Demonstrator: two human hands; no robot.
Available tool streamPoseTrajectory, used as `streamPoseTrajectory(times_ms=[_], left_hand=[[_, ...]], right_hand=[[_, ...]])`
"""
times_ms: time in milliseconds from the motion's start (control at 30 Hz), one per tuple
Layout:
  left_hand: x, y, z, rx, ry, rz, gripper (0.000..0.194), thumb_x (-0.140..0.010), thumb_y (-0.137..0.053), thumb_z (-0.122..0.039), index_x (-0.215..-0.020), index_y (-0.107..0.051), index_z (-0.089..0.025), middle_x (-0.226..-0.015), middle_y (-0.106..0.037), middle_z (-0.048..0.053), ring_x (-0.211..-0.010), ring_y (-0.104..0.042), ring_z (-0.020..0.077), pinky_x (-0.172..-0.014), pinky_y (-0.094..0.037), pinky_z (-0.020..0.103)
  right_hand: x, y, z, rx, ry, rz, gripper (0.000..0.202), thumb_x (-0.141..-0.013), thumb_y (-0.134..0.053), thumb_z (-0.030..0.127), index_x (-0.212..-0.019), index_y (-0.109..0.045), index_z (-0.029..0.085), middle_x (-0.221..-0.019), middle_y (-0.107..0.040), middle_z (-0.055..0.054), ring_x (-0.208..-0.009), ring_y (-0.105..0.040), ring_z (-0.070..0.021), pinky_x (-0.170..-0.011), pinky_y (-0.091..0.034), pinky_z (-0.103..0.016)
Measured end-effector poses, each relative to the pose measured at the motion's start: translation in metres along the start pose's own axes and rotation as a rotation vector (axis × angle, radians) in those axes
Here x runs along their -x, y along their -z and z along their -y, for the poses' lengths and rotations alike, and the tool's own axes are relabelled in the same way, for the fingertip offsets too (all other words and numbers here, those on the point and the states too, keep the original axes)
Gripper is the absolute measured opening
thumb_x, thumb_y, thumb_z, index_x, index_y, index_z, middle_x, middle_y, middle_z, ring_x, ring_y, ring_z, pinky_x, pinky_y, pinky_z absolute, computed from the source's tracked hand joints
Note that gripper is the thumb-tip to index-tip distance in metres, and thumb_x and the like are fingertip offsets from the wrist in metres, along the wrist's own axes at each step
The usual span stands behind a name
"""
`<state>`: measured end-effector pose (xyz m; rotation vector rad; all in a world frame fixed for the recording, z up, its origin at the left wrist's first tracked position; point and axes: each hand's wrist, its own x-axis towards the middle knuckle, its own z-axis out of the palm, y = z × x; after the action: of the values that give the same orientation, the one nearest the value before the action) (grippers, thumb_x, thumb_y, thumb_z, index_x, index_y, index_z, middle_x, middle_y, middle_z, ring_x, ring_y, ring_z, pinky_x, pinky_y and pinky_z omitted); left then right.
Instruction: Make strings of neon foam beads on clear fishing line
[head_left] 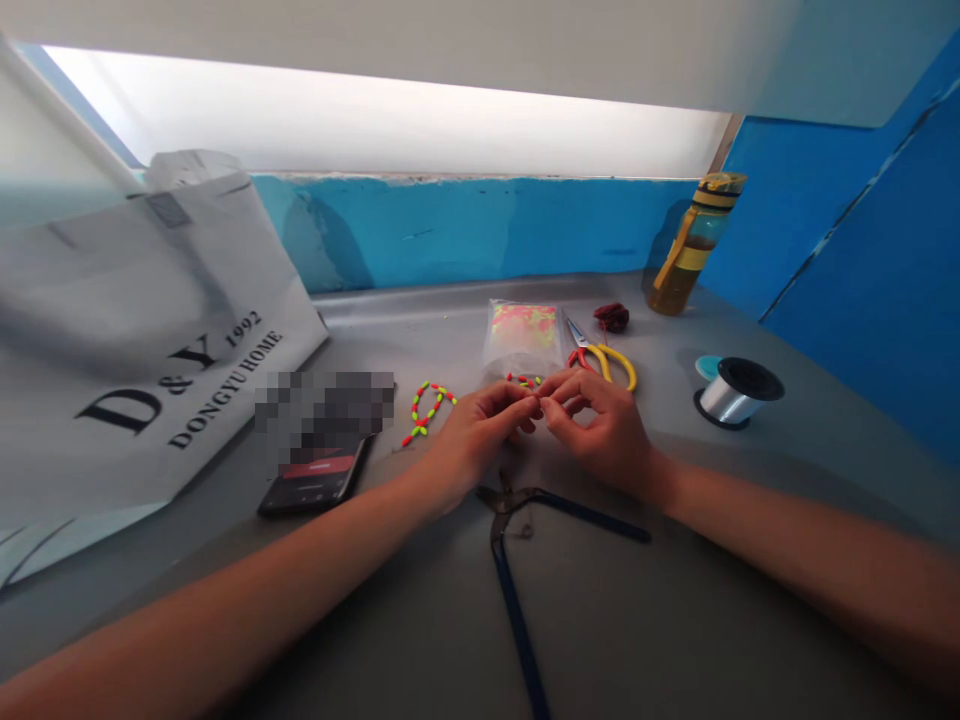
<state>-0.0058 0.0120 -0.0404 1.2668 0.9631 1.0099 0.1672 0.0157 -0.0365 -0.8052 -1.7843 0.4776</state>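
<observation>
My left hand (484, 430) and my right hand (596, 425) meet at the fingertips in the middle of the table, both closed in a pinch. What they hold between the tips is too small to make out. A loop of red and yellow-green beads (429, 408) lies just left of my left hand. More of these beads (523, 380) show behind my fingers, partly hidden. Beyond them sits a clear plastic bag (525, 335) of red and yellow beads. Pliers with dark blue handles (517, 505) lie spread apart below my hands.
Scissors with yellow and red handles (609, 362) lie behind my right hand, near a dark red bundle (612, 318). To the right are a spool of clear line (729, 400) and a bottle (686, 255). On the left stand a phone (311, 490) and a large white paper bag (142, 330).
</observation>
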Motion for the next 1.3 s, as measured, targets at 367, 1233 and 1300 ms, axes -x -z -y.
streamPoseTrajectory(times_ms=[367,1233,1300], left_hand=[[0.0006,-0.0032,-0.0043,0.0,-0.005,-0.02,0.023,-0.079,-0.072,-0.042,-0.083,-0.07,-0.019,-0.073,-0.061,0.0,-0.067,-0.053,0.0138,-0.06,-0.039,0.025],[0.0001,0.0003,-0.0008,-0.068,-0.014,-0.031,0.024,-0.082,-0.069,-0.043,-0.086,-0.071,-0.02,-0.076,-0.063,0.001,-0.068,-0.055,0.014,-0.062,-0.039,0.025],[-0.0009,0.0011,0.0003,-0.068,-0.025,-0.046,0.025,-0.082,-0.069,-0.043,-0.087,-0.071,-0.019,-0.078,-0.064,0.001,-0.068,-0.055,0.0139,-0.063,-0.04,0.026]], right_hand=[[0.0002,0.0001,-0.0012,-0.012,-0.024,0.005,0.014,-0.081,-0.063,0.014,-0.072,-0.056,0.022,-0.084,-0.073,-0.003,-0.082,-0.069,-0.0176,-0.065,-0.056,-0.029],[-0.0019,0.0023,0.0018,0.046,-0.061,0.027,0.009,-0.084,-0.06,0.016,-0.078,-0.057,0.022,-0.073,-0.066,0.0,-0.064,-0.06,-0.013,-0.053,-0.046,-0.025],[-0.0026,0.0029,0.001,0.094,-0.058,0.013,0.006,-0.085,-0.059,0.016,-0.083,-0.06,0.021,-0.068,-0.062,0.001,-0.059,-0.055,-0.0118,-0.054,-0.044,-0.025]])
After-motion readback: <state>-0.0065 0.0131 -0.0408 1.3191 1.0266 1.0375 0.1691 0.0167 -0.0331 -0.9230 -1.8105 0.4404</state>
